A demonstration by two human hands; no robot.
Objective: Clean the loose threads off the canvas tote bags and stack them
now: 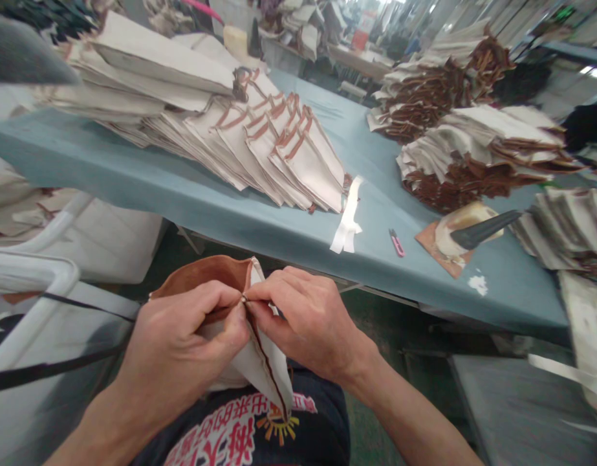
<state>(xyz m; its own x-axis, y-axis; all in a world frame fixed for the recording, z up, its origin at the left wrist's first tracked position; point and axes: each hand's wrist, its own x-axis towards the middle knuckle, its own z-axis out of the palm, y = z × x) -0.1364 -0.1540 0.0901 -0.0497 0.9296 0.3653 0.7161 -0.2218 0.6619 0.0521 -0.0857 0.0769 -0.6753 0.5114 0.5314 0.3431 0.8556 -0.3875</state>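
I hold a cream canvas pouch with a brown leather top [215, 275] over my lap, below the table's near edge. My left hand [182, 343] is closed around the pouch's left side, thumb and finger pinched at its zipper end. My right hand [303, 317] pinches the same small spot from the right, fingers pressed together on the pouch. The pouch's canvas corner [273, 375] hangs down between my wrists.
A blue-grey table [259, 220] carries stacks of similar cream-and-brown pouches at the left [259, 142] and right [477, 155]. White tape strips [347, 220], a small pink cutter [396, 243] and a dark-handled tool on scraps [477, 232] lie near the front edge. A white frame [36, 272] stands left.
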